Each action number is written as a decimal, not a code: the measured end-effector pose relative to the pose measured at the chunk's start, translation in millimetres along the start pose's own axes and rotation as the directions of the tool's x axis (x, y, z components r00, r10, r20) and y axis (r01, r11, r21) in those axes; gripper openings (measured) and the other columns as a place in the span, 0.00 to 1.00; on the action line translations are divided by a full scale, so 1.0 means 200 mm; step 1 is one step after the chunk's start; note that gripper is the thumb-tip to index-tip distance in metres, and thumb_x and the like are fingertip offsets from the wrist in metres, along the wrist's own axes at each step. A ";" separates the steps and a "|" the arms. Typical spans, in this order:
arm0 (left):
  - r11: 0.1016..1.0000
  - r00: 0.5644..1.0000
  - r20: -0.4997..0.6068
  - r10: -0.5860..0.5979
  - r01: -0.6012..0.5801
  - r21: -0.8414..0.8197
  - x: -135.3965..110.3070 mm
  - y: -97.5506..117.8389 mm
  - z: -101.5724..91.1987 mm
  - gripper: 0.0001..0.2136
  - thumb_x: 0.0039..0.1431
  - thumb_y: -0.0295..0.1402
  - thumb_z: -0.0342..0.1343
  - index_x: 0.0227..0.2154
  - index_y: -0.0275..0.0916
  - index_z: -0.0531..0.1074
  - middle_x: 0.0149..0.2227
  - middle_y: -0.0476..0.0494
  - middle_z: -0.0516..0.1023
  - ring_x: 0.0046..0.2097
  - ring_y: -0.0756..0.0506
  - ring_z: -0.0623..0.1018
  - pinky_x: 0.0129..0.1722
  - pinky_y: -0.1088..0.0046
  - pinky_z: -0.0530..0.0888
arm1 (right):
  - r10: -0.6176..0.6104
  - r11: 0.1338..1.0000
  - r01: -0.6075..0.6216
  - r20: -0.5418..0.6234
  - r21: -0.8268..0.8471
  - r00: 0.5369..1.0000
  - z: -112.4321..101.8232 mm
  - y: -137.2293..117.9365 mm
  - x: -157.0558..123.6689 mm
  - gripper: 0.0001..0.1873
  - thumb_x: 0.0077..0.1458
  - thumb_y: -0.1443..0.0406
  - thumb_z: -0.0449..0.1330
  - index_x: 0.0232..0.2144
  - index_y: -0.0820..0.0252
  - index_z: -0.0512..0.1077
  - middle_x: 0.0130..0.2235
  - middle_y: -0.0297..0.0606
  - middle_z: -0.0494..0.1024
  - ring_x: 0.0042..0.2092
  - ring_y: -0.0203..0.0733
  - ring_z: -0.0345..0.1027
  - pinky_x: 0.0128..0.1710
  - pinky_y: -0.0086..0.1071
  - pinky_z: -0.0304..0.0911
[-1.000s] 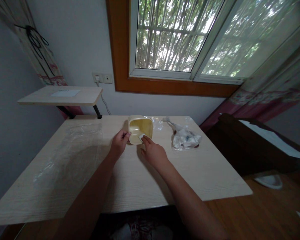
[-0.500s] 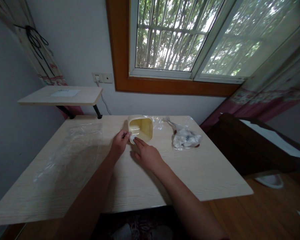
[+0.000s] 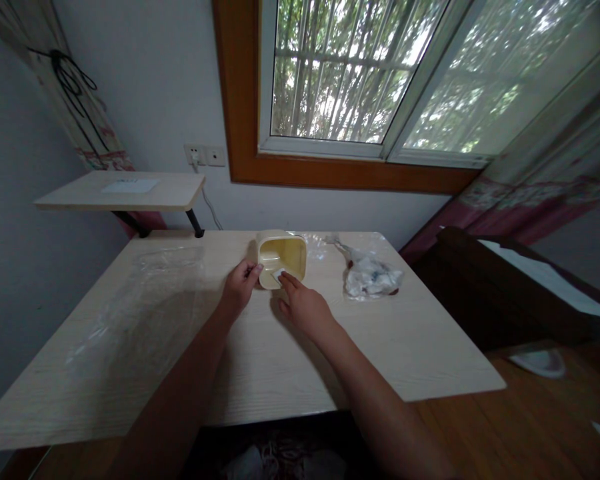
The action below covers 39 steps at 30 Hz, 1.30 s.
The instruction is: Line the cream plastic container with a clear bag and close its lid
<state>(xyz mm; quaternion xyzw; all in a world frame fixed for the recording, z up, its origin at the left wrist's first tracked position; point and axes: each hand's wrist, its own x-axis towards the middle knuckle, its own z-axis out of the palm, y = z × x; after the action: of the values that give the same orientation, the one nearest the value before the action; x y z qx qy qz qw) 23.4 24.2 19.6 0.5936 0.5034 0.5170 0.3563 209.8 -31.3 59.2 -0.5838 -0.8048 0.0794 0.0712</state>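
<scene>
Your left hand (image 3: 240, 287) has its fingers (image 3: 252, 270) pressed together at the left corner of the tub's open mouth; you can't tell whether they're pinching anything. Your right hand (image 3: 305, 308) reaches in from 4 o'clock, its fingertips (image 3: 287, 280) resting by a small white scrap (image 3: 279, 275) on the near rim. Whether it's pinched, you can't tell. The pale yellow plastic tub (image 3: 282, 260) sits between your hands, its open mouth tilted toward you, on the wooden table (image 3: 380, 347). At the tub's 3 o'clock, a plastic bag (image 3: 370, 277) of white stuff lies nearby. A clear plastic sheet (image 3: 140, 300) lies at 9 o'clock. A small shelf (image 3: 120, 192) stands at 10 o'clock, and a window (image 3: 340, 80) sits at 12 o'clock.
</scene>
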 end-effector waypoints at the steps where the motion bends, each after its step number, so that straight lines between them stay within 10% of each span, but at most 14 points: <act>1: 1.000 1.000 0.003 -0.004 0.004 0.003 0.00 0.00 0.00 0.15 0.63 0.47 0.54 0.30 0.40 0.69 0.26 0.51 0.72 0.30 0.49 0.73 0.31 0.75 0.68 | -0.024 0.999 0.024 0.000 0.024 1.000 0.00 -0.02 0.00 0.33 0.63 0.60 0.54 0.69 0.60 0.58 0.72 0.44 0.58 0.55 0.52 0.75 0.50 0.43 0.74; 10: 0.999 1.000 0.006 0.008 -0.008 0.034 -0.02 0.02 0.00 0.15 0.63 0.47 0.54 0.29 0.41 0.69 0.25 0.52 0.72 0.29 0.49 0.73 0.32 0.74 0.69 | -0.122 0.980 0.117 0.016 0.160 0.992 -0.01 -0.09 -0.02 0.35 0.65 0.58 0.54 0.71 0.55 0.53 0.72 0.45 0.57 0.62 0.50 0.68 0.58 0.42 0.68; 39: 1.000 0.998 0.060 -0.020 0.019 0.020 -0.01 0.03 0.03 0.15 0.61 0.48 0.54 0.30 0.41 0.68 0.25 0.52 0.71 0.29 0.49 0.70 0.30 0.75 0.66 | 0.094 0.958 -0.088 0.009 -0.272 0.996 -0.12 0.10 0.00 0.31 0.67 0.63 0.46 0.70 0.57 0.56 0.74 0.47 0.50 0.46 0.53 0.79 0.44 0.48 0.75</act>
<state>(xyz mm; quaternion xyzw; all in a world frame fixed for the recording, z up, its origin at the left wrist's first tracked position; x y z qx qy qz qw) 30.4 21.8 23.5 0.6074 0.5033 0.4904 0.3704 232.3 -23.7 77.8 -0.6237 -0.7811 -0.0222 -0.0220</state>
